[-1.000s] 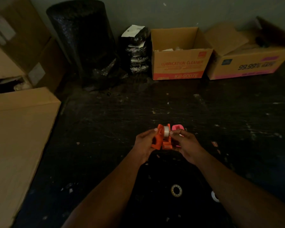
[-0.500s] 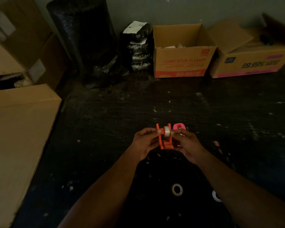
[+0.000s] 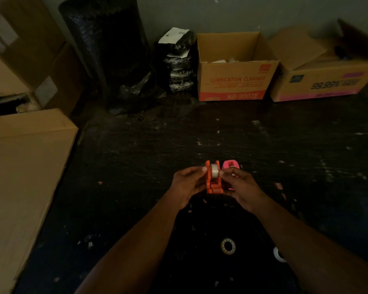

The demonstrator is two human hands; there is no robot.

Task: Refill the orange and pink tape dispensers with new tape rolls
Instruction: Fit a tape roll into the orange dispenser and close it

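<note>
At the far left a large closed cardboard box lies along the edge of the dark, scuffed floor, with more cartons stacked behind it. Against the wall stands a tall roll of black bubble wrap, and just beside it a pile of black wrapped packets. Near the middle of the floor the left hand is closed on the left side of the orange tape dispenser, thumb tip pressed to its upper edge. A clear tape roll sits between the dispenser's two side walls. The right hand grips the dispenser's right side, thumb and forefinger pinched beside the roll. Right behind that hand, partly hidden by its fingers, is the pink tape dispenser; whether it holds a roll cannot be told. Nearer the person, between the forearms, a tape roll lies flat on the floor, and a white roll shows partly beside the right forearm. By the back wall sits an open "LUBRICATION CLEANER" box, and to its right another open carton
</note>
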